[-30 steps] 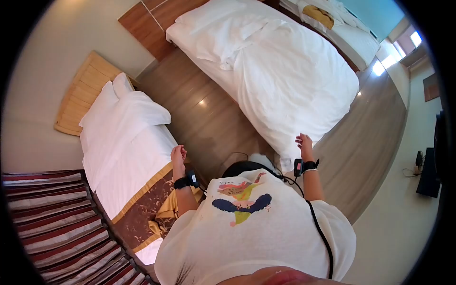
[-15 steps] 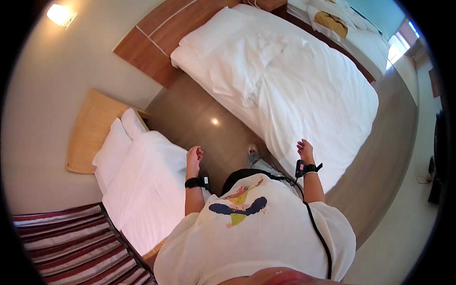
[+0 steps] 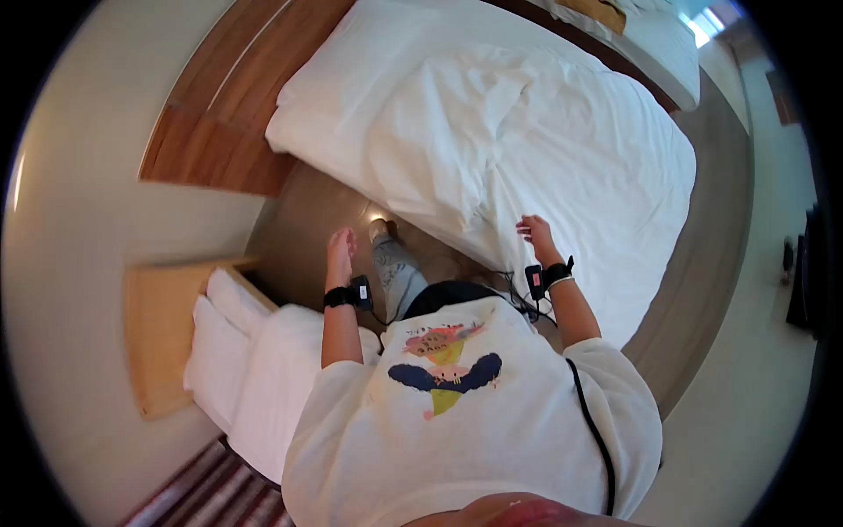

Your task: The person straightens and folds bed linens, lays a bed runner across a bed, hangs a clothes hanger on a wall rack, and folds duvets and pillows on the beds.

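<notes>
My left hand (image 3: 341, 248) hangs in the air above the grey floor, its fingers loosely bent and holding nothing. A black strap with a small box is around that wrist. My right hand (image 3: 536, 233) is in front of the near side of the large bed's white duvet (image 3: 580, 167); its fingers are apart with nothing in them. I cannot tell whether it touches the duvet. The duvet lies wrinkled across the bed. A flat white pillow (image 3: 395, 44) is by the headboard.
A wooden headboard (image 3: 211, 132) stands behind the large bed. At left is a smaller bed with white bedding (image 3: 290, 351) and a pale wood headboard (image 3: 162, 334). A striped cloth (image 3: 202, 492) lies at lower left. A strip of floor (image 3: 307, 211) runs between the beds.
My view has shifted closer to the large bed's head end, with one leg stepping forward. Both hands have risen in the view, the right one also to the left.
</notes>
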`<action>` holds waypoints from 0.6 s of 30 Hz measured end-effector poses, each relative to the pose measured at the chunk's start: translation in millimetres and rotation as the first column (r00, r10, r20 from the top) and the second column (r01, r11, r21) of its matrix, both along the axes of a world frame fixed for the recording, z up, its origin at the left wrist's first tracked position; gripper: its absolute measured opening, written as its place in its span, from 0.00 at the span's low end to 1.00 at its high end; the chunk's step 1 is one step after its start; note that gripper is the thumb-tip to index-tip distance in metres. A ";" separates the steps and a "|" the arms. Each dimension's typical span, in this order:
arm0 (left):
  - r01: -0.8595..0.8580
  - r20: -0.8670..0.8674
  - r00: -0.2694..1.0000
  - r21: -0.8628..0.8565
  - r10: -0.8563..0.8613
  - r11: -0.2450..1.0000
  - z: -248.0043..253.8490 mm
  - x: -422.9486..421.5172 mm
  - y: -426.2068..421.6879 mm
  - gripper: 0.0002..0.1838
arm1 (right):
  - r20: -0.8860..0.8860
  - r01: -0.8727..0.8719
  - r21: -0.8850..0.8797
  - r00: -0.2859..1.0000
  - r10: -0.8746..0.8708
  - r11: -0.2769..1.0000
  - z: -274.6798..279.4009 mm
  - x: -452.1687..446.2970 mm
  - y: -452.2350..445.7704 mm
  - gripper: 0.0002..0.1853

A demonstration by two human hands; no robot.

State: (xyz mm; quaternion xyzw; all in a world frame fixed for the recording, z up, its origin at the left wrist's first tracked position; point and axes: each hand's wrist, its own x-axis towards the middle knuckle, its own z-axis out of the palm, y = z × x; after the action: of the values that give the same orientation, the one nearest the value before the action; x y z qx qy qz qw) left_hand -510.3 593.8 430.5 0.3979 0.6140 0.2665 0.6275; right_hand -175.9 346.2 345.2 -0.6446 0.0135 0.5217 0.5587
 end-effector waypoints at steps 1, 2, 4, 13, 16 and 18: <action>0.041 -0.005 0.999 -0.005 -0.041 0.999 -11.6 -0.6 23.9 0.04 | -0.004 0.033 -0.024 0.999 -0.033 0.999 -7.3 -10.9 9.5 0.09; 0.093 -0.009 0.996 -0.075 -0.094 0.993 -27.0 -7.6 41.4 0.05 | -0.019 0.061 -0.085 0.998 -0.062 0.995 -13.9 -21.9 13.8 0.10; 0.215 -0.029 0.973 -0.264 -0.230 0.940 -74.7 -13.1 114.3 0.07 | -0.072 0.168 -0.170 0.981 -0.182 0.971 -36.4 -50.7 36.0 0.10; 0.589 -0.394 0.584 -0.395 -0.709 0.705 -164.3 73.9 245.0 0.20 | -0.016 0.430 -0.534 0.856 -0.517 0.728 -80.6 -108.9 45.0 0.13; 0.685 -0.411 0.495 -0.356 -0.765 0.635 -201.5 103.1 250.9 0.30 | 0.320 0.441 -0.601 0.897 -0.305 0.666 -115.2 -129.5 32.1 0.21; 0.684 -0.444 0.471 -0.362 -0.762 0.634 -245.1 103.0 252.1 0.33 | 0.515 0.504 -0.637 0.841 -0.165 0.583 -115.0 -130.4 61.0 0.29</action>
State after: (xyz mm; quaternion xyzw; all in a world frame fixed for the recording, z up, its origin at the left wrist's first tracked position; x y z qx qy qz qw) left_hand -407.3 846.0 185.3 0.6357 0.5583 -0.1951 0.4961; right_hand -306.3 407.2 230.1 -0.8935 0.2374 0.2060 0.3207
